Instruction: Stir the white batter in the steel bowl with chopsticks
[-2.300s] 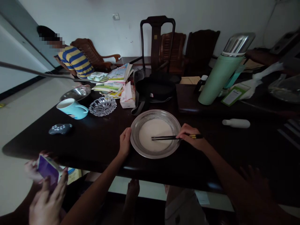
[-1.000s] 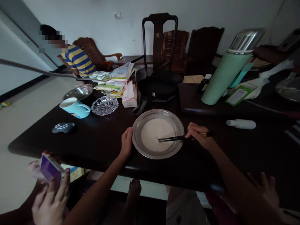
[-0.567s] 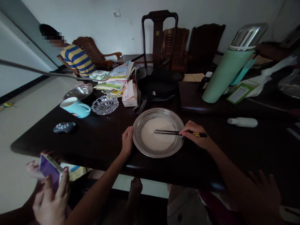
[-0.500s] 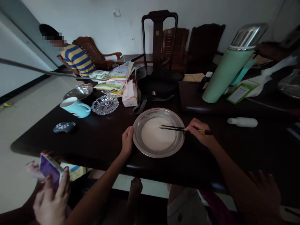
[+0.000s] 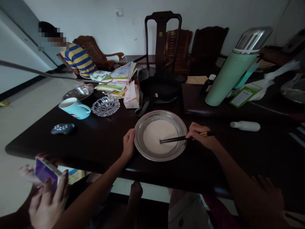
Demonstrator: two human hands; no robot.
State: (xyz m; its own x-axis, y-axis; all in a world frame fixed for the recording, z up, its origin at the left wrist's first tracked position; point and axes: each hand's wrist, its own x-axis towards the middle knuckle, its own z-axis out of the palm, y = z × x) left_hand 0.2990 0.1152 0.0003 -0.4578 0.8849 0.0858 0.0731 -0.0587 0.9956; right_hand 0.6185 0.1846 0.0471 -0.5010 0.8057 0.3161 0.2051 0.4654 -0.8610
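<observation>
The left hand (image 5: pixel 129 143) grips the round steel bowl (image 5: pixel 140 148) on the dark surface (image 5: pixel 100 133); the right hand (image 5: pixel 199 133) holds black chopsticks (image 5: pixel 173 139) in its pale liquid (image 5: pixel 158 130). Fast strokes might splash it over the rim.

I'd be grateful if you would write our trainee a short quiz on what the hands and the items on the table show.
1. True or false: the left hand holds the chopsticks.
2. Multiple choice: which of these is nearest the glass dish? A) flask B) white bottle C) mug
3. Fill the gap: the left hand rests against the edge of a ____ of white liquid.

Key: 1. False, the right hand holds them. 2. C. 3. Bowl.
</observation>
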